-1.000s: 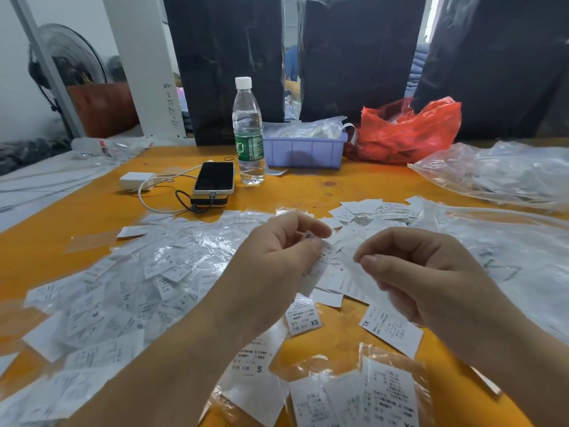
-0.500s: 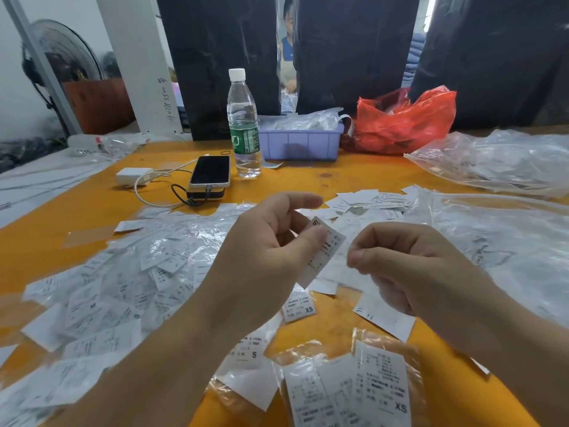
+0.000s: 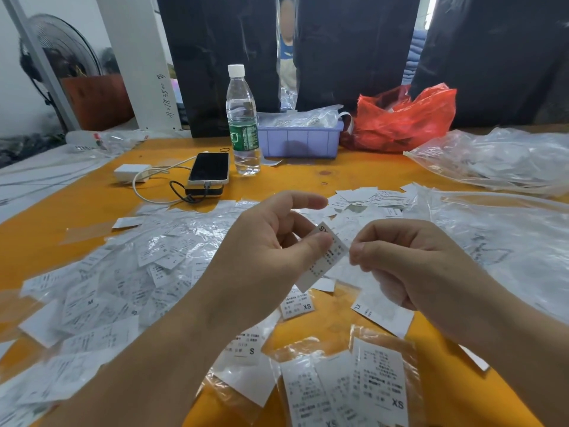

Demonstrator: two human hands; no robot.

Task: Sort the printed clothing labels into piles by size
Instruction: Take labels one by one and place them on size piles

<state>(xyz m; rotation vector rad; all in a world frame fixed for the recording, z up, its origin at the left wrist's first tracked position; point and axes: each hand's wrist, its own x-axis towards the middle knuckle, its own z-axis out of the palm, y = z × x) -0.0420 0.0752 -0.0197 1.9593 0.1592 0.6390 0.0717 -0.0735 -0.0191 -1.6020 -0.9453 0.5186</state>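
My left hand [image 3: 271,241] pinches a white printed label [image 3: 326,257] marked XS between thumb and fingers, tilted above the table. My right hand [image 3: 409,260] is curled, its thumb and forefinger pinching a thin clear plastic sleeve [image 3: 354,269] just right of that label. Below lie sorted labels: an XS label [image 3: 297,305], an XL label [image 3: 381,312], an S label [image 3: 246,346] and a bagged XS stack [image 3: 363,383]. A large heap of mixed labels in clear sleeves [image 3: 107,282] covers the left side of the orange table [image 3: 354,174].
A water bottle [image 3: 242,121], a phone [image 3: 209,167] on a power bank with a cable and white charger [image 3: 131,172], a purple bin [image 3: 300,138], a red bag [image 3: 403,118] and clear plastic bags [image 3: 498,161] stand at the back and right. A person stands behind the black hanging covers.
My left hand has lifted the label up and turned it so its XS print shows. My right hand has drawn slightly apart, pulling the clear sleeve off it.
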